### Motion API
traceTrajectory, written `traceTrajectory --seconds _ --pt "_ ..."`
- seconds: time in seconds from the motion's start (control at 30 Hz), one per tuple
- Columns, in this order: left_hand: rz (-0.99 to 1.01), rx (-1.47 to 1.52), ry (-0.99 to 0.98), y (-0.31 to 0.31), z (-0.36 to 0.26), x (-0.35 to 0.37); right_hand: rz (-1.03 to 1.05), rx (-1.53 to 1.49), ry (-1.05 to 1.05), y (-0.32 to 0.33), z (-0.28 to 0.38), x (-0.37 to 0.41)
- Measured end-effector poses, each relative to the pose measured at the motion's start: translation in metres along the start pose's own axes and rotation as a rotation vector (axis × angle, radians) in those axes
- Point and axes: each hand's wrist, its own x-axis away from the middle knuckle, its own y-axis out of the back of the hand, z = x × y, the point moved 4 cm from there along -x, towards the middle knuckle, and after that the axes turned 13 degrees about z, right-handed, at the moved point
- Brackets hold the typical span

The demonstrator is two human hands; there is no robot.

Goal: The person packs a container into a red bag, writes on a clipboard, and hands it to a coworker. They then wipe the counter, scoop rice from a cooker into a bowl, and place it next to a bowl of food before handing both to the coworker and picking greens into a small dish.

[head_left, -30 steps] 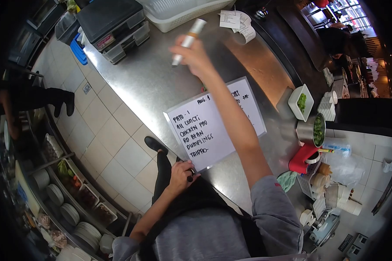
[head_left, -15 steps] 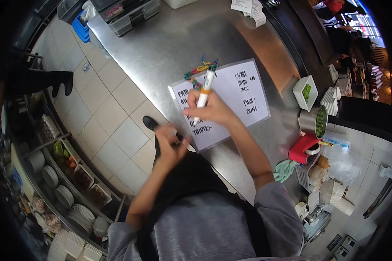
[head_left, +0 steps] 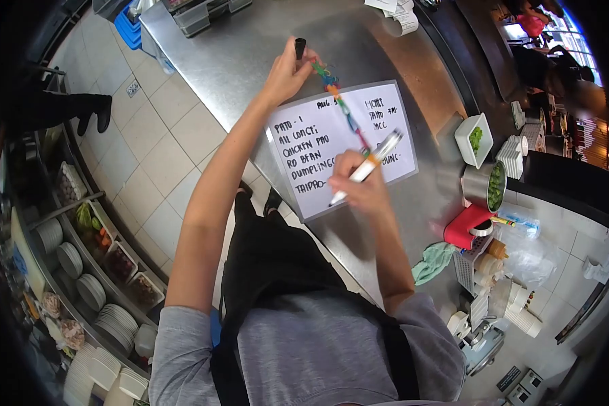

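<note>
My right hand (head_left: 362,184) grips a white marker (head_left: 369,166) with an orange band, its dark tip pointing down near the lower edge of a white board (head_left: 318,205). Black handwritten words in two columns cover the board, which lies on the steel counter. A chain of colourful bands (head_left: 345,107) stretches across the board from my left hand (head_left: 287,78) towards the marker; where it ends by the marker is hard to make out. Beyond the board's top edge, my left fingers are closed around a black marker cap (head_left: 300,47).
On the counter's right stand a white tub of chopped greens (head_left: 476,141), a metal pot of greens (head_left: 487,186), a red container (head_left: 461,227) and a green cloth (head_left: 433,262). Paper slips (head_left: 402,17) lie at the far end. Stacked plates (head_left: 118,328) fill shelves at left. Another person's dark shoe (head_left: 104,114) shows on the floor.
My left hand has moved from near my body to beyond the board's top and now holds the black cap. My right hand has shifted right and nearer, tipping the marker; the chain is stretched out.
</note>
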Motion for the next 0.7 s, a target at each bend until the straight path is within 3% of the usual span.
traceTrajectory --seconds 0.07,0.17,0.27,0.57,0.7 --pt "0.012 -0.039 -0.069 -0.002 0.008 0.001 -0.079 0.183 -0.031 -0.003 -0.036 0.011" --pt "0.121 0.261 0.008 0.002 0.021 0.000 -0.226 0.228 0.155 -0.001 -0.071 0.018" --pt "0.189 0.415 0.051 0.008 0.015 -0.005 -0.338 0.268 0.198 0.005 -0.085 0.020" --pt "0.364 0.417 0.071 -0.001 0.014 -0.007 -0.330 0.303 0.155 -0.006 -0.096 0.026" --pt "0.455 0.407 0.035 -0.001 0.011 -0.007 -0.265 0.551 0.218 -0.009 -0.092 0.023"
